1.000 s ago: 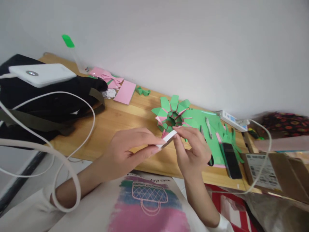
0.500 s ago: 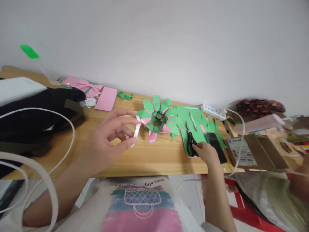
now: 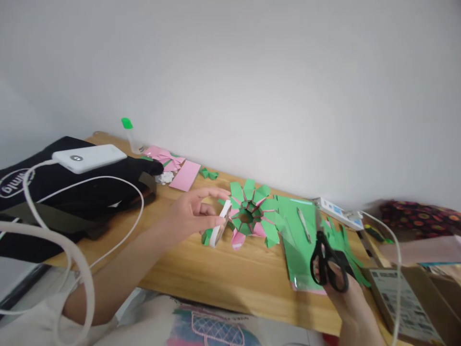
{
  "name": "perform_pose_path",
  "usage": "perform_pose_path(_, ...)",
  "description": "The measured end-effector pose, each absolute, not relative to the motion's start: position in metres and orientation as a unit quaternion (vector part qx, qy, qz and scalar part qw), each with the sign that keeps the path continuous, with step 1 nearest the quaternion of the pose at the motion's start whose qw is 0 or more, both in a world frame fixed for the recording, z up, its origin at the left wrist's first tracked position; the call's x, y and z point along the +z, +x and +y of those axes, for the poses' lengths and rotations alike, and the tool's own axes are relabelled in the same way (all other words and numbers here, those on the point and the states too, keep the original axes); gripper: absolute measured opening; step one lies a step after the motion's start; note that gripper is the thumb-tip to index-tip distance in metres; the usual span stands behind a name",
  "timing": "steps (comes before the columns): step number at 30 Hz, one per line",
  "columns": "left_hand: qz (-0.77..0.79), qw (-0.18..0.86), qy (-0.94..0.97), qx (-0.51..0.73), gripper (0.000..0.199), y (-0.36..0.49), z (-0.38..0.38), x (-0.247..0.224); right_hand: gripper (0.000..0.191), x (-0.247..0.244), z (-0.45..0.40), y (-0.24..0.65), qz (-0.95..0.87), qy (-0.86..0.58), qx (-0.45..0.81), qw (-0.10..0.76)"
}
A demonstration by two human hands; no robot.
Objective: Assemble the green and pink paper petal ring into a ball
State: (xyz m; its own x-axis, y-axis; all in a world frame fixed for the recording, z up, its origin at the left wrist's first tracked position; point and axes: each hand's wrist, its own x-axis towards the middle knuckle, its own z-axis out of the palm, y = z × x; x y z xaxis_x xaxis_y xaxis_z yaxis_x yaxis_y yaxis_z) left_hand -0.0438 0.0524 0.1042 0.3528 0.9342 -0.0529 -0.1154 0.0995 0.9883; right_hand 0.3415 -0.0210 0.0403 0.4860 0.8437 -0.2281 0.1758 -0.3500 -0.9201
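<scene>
Between the thumb and fingers of my left hand is a white tape roll, held on edge beside the paper ring. That ring, made of folded green and pink pieces, lies on the wooden table. My right hand holds black-handled scissors above the right edge of a green sheet stack, blades pointing toward the wall. A light-coloured pen lies on the stack. Part of a green piece shows just left of the tape roll.
A black bag with a white power bank and looping cable is at the left. Pink paper and a green folded piece lie behind. To the right are a power strip and a cardboard box.
My right hand has picked up the scissors from the green stack. My left hand has turned the tape roll more upright. The camera view has shifted, moving the table lower in the picture.
</scene>
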Motion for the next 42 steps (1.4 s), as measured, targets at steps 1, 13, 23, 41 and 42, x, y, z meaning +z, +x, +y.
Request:
perform_pose_path(1, 0.390, 0.637, 0.525, 0.408, 0.040, -0.043, 0.053, 0.105, 0.048, 0.043, -0.021, 0.336, -0.335, -0.707, 0.391, 0.485)
perform_pose_path(13, 0.409, 0.631, 0.525, 0.399, 0.034, -0.037, 0.053, 0.118, 0.065, 0.088, -0.026, 0.277, -0.383, -0.467, 0.537, 0.589)
perform_pose_path(23, 0.338, 0.609, 0.569, 0.437, 0.027, -0.029, 0.061, 0.125, 0.066, 0.123, -0.007, 0.248, -0.758, -0.497, 0.369, 0.207)
perform_pose_path(41, 0.328, 0.582, 0.622, 0.409, 0.029, -0.032, 0.060, 0.136, 0.048, 0.167, 0.009, 0.245, -0.794, -0.511, 0.314, 0.104)
perform_pose_path(42, 0.330, 0.580, 0.622, 0.409, 0.030, -0.032, 0.060, 0.135, 0.049, 0.167, 0.009, 0.246, -0.793, -0.511, 0.314, 0.105)
